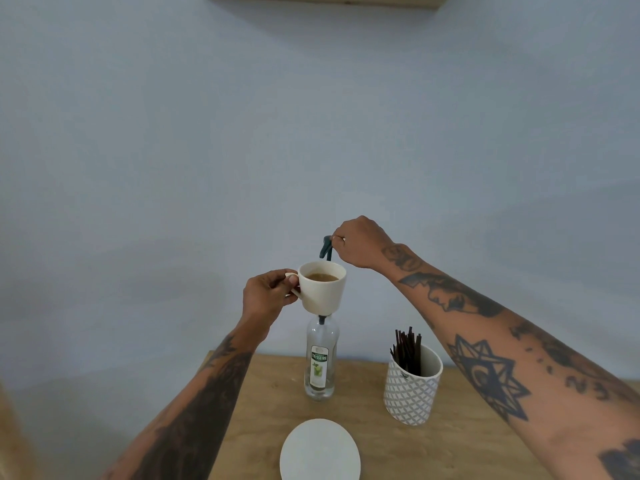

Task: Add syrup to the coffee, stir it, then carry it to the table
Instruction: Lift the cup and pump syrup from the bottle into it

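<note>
**Cup held up under the syrup pump**

The left hand pinches the handle of a cream cup between thumb and fingers and holds it in the air, well above the wooden counter. The cup is roughly level and holds light brown coffee, its surface some way below the rim. The right hand is curled over the dark teal pump head, fingers closed on its top; the spout points down just behind the far rim of the cup.

Directly beneath the cup stands the syrup bottle, clear glass, upright on the counter, with a white and green label. The pump's stem enters its neck, where the cup's base hides the join. How much syrup it holds cannot be told through the glass.

To the right of the bottle, apart from it, stands a white pot with a grey triangle pattern, holding a bunch of dark stir sticks that rise above its rim. At the near edge, a round white saucer lies flat with nothing on it. A pale wall fills the far side
</note>
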